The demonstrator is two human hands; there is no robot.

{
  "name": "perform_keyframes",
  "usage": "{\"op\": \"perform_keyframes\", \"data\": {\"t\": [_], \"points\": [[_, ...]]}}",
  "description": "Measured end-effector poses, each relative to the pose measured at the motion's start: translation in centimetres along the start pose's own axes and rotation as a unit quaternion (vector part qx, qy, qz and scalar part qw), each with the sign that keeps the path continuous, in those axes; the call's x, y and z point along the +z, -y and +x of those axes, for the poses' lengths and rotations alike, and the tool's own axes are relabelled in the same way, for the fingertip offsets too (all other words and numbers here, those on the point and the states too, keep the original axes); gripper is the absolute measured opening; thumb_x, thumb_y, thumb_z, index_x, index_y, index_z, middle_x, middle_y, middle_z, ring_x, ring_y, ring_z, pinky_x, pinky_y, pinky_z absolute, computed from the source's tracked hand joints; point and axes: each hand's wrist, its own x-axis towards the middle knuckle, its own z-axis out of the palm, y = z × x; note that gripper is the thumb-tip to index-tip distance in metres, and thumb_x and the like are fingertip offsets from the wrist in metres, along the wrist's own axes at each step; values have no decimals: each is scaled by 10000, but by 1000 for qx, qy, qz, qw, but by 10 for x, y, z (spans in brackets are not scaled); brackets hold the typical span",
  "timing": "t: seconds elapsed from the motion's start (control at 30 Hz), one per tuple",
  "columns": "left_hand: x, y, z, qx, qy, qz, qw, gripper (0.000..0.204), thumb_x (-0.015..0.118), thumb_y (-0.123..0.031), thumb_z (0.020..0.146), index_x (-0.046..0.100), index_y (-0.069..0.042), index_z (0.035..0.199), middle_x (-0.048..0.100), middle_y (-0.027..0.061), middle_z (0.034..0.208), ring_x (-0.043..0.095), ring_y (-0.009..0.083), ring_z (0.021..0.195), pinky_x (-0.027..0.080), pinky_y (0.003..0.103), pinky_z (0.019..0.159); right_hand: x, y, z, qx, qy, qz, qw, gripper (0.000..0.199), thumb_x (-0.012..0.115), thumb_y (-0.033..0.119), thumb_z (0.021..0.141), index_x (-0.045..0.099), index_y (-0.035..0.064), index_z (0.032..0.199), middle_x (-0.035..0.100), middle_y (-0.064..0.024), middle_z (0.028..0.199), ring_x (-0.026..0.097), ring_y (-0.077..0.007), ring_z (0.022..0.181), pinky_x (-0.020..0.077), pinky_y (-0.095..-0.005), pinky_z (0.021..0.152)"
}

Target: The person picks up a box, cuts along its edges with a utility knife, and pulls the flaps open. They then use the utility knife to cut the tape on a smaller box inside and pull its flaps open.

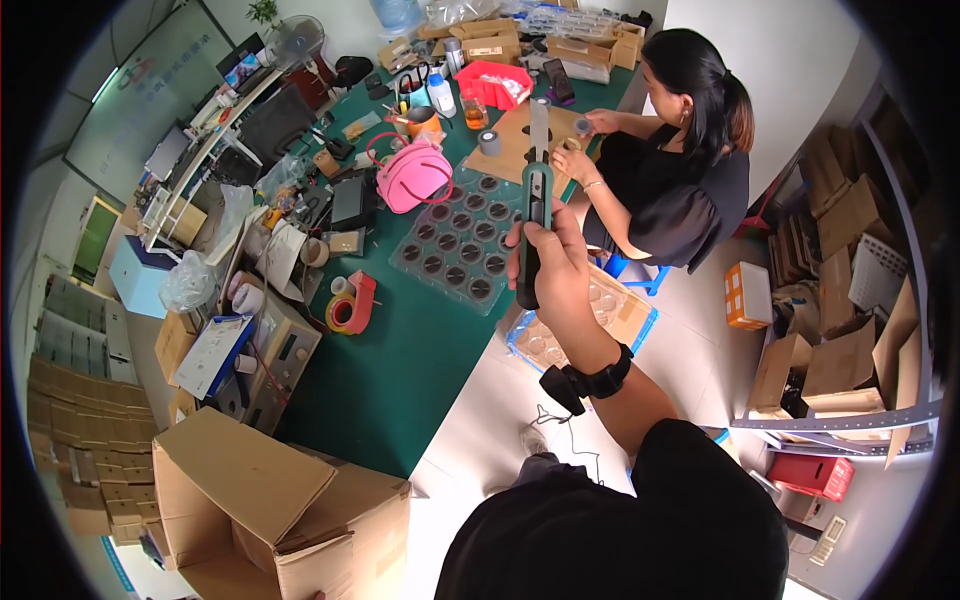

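Observation:
My right hand [553, 262] is closed round the handle of a utility knife [537, 205], dark green and black. Its blade stands out and points away from me, above the edge of the green table [390, 400]. Of my left hand, only what looks like a fingertip [319, 595] shows at the bottom, by an open cardboard box [240, 470]; the rest is out of the picture. Beyond the knife lies a clear plastic tray [412, 262] with several round dark pieces in its wells.
Across the table a seated person [670, 170] in black handles a small round piece over a cardboard sheet [508, 150]. A pink bag [415, 178], a red tape dispenser [352, 305] and a red bin [495, 84] stand on the table. Shelves with cartons [840, 360] line the right.

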Motion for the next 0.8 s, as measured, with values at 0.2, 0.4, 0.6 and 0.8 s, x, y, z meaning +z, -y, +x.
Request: {"op": "perform_keyframes", "data": {"t": [0.2,0.4,0.6,0.8], "points": [[4,5,-6,-17,12,-11,1000,634,954,-305,657,696,85,1085,754,143,769,721,262,624,596,377,654,1,8,10,40,-6,31,999,278,450,93,975,460,42,1249,604,-111,877,567,-175,558,468,-311,467],[5,16,-4,-22,21,-26,999,644,956,-303,655,695,86,1096,760,141,781,735,252,652,607,370,657,10,10,16,10,7,6,1000,304,452,96,981,443,50,1281,597,-93,866,561,-171,556,469,-307,474],[11,19,-10,-37,21,-59,997,679,966,-279,635,690,93,1132,762,174,901,730,273,649,608,355,641,-8,-31,-4,80,37,16,996,327,461,104,994,432,50,1315,598,-85,871,572,-163,566,478,-302,479],[14,6,4,40,-29,-81,995,682,963,-239,634,684,99,1157,745,217,1000,734,308,721,609,372,693,-23,-42,-10,147,1,-38,988,373,468,110,1017,398,39,1377,600,-87,905,592,-149,591,493,-291,500]]}}
